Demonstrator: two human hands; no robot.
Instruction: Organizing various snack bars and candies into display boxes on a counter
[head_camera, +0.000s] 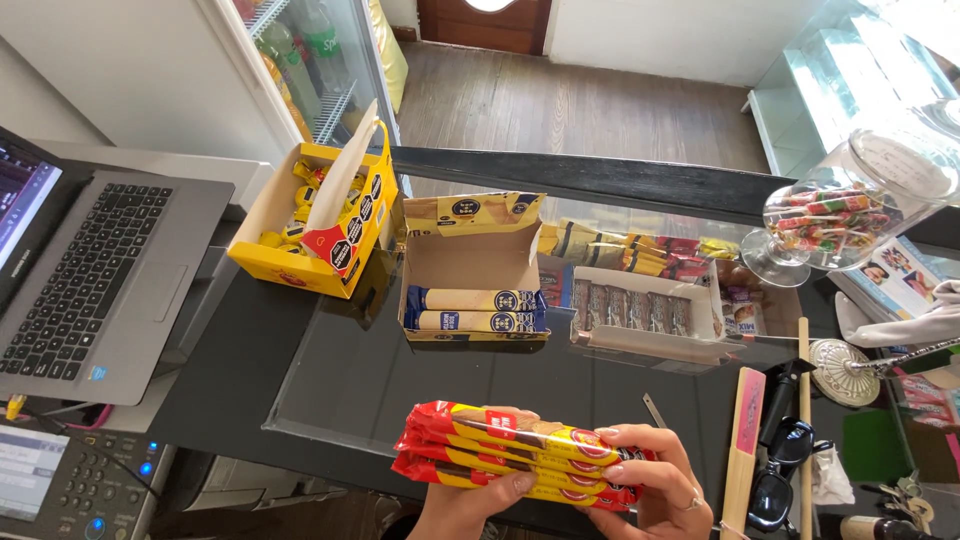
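- Stack of red-and-yellow wrapped snack bars (520, 455) is held over the near edge of the counter (330, 380), about mid-width, lying roughly level w/ long sides left-right.
- Left hand (470, 510) comes up from below, thumb pressed on the lower front of the stack, fingers hidden behind it; clamped on the bars.
- Right hand (655, 490) grips the stack's right end, fingers curled over the top wrappers, ring on one finger; also closed on the bars. Both hands are together on the same stack.
- Behind the stack, mid-counter: open cardboard display box (470, 275) w/ flap up, two blue-and-cream bars lying in its front.
- Left of that, toward the far left corner: yellow carton (300, 225) of small yellow-wrapped sweets, lid open.
- Counter top is dark w/ a glass pane; under the glass, right of centre, a tray of brown-wrapped bars (630, 310) and other packets.
- Far right edge: tilted glass jar (850, 200) of coloured candies on a stem base.
- Near right corner: pink-and-wood flat stick (742, 440), sunglasses (775, 470).
- Left edge: open grey laptop (95, 280); below it a printer panel (70, 490) w/ buttons.
- Room: wood floor beyond the counter, drinks fridge (300, 60) at upper left, white wall.
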